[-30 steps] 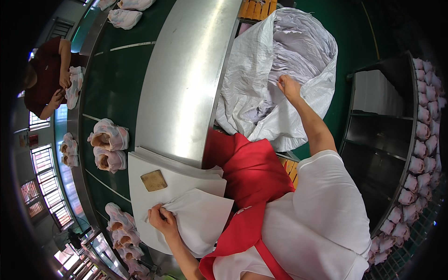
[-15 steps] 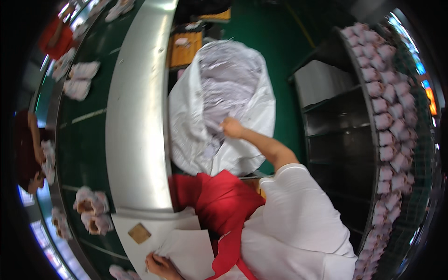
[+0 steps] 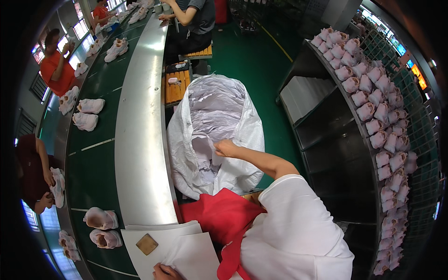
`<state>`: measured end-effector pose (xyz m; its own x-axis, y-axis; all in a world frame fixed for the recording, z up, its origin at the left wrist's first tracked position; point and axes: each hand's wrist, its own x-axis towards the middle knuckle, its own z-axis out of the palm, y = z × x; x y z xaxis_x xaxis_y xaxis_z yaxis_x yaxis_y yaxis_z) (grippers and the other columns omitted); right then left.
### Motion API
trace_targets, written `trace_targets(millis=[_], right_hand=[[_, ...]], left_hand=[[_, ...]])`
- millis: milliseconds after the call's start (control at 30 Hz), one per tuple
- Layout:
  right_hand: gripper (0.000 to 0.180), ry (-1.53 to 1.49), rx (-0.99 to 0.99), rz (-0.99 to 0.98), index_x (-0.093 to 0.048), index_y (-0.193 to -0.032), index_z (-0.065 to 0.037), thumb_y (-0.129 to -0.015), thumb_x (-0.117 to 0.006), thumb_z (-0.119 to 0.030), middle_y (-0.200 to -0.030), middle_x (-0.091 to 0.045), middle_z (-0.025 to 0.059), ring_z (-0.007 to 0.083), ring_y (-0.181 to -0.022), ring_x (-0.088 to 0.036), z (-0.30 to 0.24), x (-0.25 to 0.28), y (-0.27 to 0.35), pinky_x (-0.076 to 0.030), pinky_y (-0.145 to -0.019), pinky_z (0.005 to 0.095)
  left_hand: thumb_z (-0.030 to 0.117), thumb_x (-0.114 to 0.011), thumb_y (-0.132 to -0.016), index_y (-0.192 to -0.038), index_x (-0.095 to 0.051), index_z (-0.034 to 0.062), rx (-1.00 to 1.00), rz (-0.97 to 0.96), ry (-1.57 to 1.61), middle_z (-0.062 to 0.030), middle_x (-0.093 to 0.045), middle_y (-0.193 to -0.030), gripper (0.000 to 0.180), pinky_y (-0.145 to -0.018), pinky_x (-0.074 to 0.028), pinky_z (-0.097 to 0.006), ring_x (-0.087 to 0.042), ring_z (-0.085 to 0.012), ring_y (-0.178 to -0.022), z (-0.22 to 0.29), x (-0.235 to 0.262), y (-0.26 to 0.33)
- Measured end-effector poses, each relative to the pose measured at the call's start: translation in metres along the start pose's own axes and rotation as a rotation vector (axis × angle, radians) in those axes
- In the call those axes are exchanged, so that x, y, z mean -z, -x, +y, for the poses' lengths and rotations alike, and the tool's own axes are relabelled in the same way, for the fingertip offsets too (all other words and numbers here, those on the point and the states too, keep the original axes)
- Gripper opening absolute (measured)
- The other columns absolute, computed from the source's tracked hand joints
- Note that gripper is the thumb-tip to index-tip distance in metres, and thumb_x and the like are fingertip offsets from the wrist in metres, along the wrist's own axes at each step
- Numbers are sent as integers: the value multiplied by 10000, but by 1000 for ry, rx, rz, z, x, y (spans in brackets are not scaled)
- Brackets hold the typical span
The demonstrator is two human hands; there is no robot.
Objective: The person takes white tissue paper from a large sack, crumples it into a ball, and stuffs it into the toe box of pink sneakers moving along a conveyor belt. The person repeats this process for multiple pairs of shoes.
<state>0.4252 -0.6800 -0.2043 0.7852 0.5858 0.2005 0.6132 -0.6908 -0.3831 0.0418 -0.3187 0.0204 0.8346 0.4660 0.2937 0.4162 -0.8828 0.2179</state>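
Head view: the right hand (image 3: 225, 148) is seen closed on a pinch of thin, pale lilac tissue paper (image 3: 210, 123) at the open mouth of a large white woven plastic sack (image 3: 242, 135). The sack stands on the green floor, just beside the long curved stainless-steel edge (image 3: 140, 130) of the conveyor, and its long axis is laid away from the person, with the open mouth tilted up and toward the camera. The tissue is heaped loosely inside, so no single direction can be given for it. The left hand (image 3: 165, 272) is shown only in part at the lower edge, pressed flat on a stack of white paper sheets (image 3: 186, 254) with nothing clasped; a small square brown pad (image 3: 147, 244) lies on the same stack. Pale wrapped shoes (image 3: 100, 218) rest on the green belt (image 3: 93, 172) to the left of the steel edge, and rows of similar pale bundles (image 3: 373, 112) are ranged on a dark rack at the right. Compared with half a second ago, the right hand has been kept at the sack's mouth, while the camera has been turned so that more of the line and the other workers is taken in.
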Motion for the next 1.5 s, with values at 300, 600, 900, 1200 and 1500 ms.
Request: trace_targets(millis=[300,600,900,1200,1500], right_hand=[[299,-420,-244,289,-510,-857,21,-778,-528,-267,-720,-578,240,426,-722,-577,-80,93,-58,-447,-643,483],[209,-573,726,-81,-532,-855,-14,-768,-587,-196,-628,-561,196,394,-600,-565,-311,171,-84,-456,-548,471],[241,-1026,960,-605,-605,-865,0,-747,-626,-209,-724,-609,169,318,-727,-592,-392,197,-71,-453,-634,369],[543,-769,878,477,-420,-1248,-27,-788,-587,-263,-1255,-444,197,387,-1088,-471,-421,254,-31,-369,-903,496],[982,-1336,944,-438,-311,-1367,-50,-616,-819,-428,-1337,-387,181,302,-1262,-350,-467,189,-20,-306,-1026,378]], left_hand=[[152,-505,-827,-787,-618,42,-17,2,70,-199,-552,-629,163,-546,-409,-476,-501,-390,-573,-1,5,6],[84,-508,-790,-792,-544,-33,-475,235,245,-234,-614,-905,123,-707,-477,-456,-575,-409,-805,63,73,-40],[242,-493,-879,-830,-589,-49,-251,351,323,-202,-581,-682,310,-580,-451,-427,-549,-381,-604,78,99,-46],[271,-554,-892,-806,-613,33,116,459,-37,-160,-537,-739,260,-559,-428,-380,-520,-285,-636,72,154,-57],[433,-616,-806,-1352,-306,49,-14,677,1233,-195,-505,-1184,736,-821,-450,-436,-528,-299,-1024,70,157,-36]])
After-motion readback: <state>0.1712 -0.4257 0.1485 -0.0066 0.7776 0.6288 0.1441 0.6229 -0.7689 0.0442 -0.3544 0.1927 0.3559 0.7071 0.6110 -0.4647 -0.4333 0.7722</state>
